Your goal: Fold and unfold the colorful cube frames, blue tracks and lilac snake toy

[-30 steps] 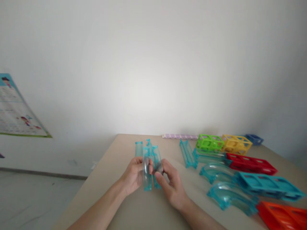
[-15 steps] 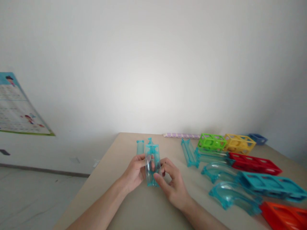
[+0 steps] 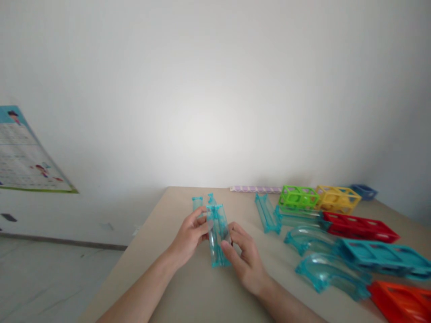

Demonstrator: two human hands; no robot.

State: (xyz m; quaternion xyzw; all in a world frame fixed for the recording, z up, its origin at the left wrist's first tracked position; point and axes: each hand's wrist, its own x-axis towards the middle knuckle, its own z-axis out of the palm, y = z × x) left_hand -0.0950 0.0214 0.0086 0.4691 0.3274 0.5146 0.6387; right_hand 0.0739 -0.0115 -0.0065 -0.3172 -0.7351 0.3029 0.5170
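Observation:
A clear teal track piece (image 3: 218, 240) stands lengthwise between my two hands above the table. My left hand (image 3: 191, 233) grips its upper left side, with the thumb across the front. Around its right edge, lower down, my right hand (image 3: 244, 255) is closed, thumb on the face of the piece. Just behind it, two more teal pieces show in part: a short one (image 3: 197, 202) at the left and a narrow one (image 3: 211, 198) beside it.
At the right lie straight teal tracks (image 3: 267, 213), curved teal tracks (image 3: 332, 271), and green (image 3: 298, 197), yellow (image 3: 337, 199), red (image 3: 360, 227), teal (image 3: 384, 258) and orange (image 3: 402, 303) frames. A blue piece (image 3: 363, 191) and a purple patterned strip (image 3: 256, 189) lie by the wall.
The held track piece has tilted and shifted slightly right and down. My left hand's fingers have moved up along its left side.

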